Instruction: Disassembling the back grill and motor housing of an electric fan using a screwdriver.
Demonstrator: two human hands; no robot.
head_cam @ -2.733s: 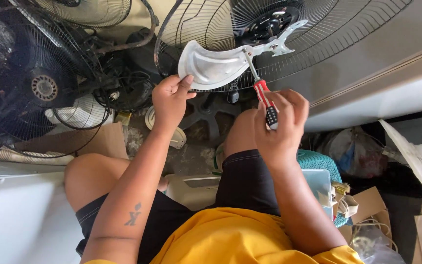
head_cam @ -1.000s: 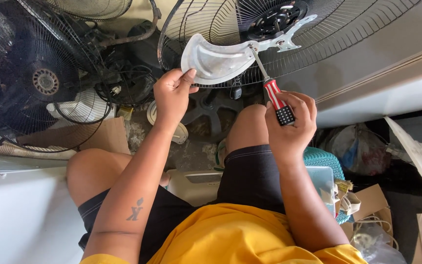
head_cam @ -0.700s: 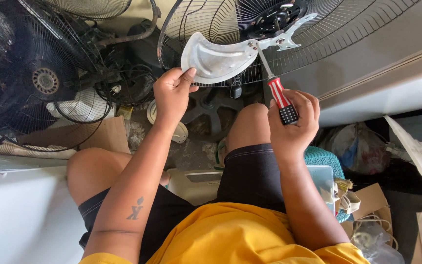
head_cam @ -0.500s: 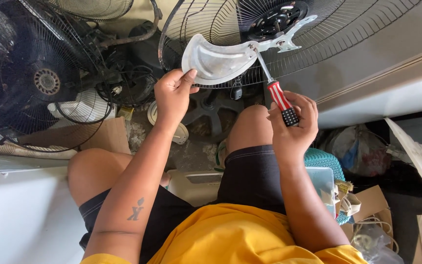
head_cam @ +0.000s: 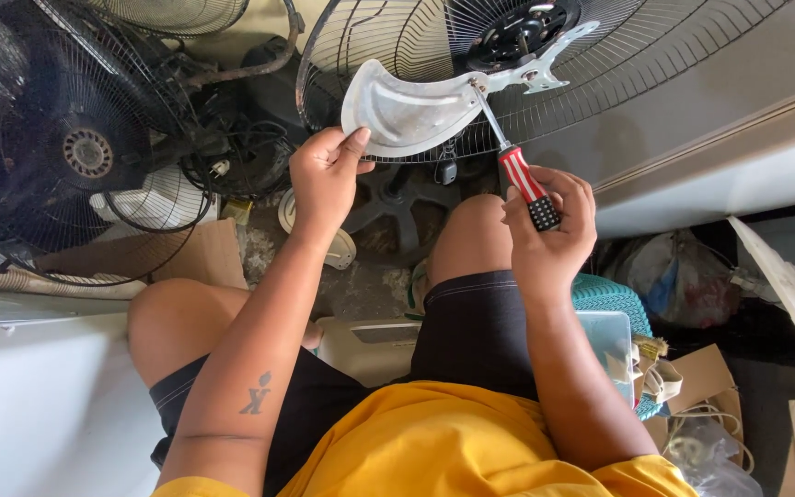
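Overhead, the left hand (head_cam: 324, 179) is pinching one metal fan blade (head_cam: 407, 115) while the right hand (head_cam: 554, 230) is gripping one red-handled screwdriver (head_cam: 519, 175) against it.

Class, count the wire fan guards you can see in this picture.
3: a large silvery wire fan guard top right, a black wire fan guard at left, a pale wire fan guard top-left edge. Clutter may hide more.
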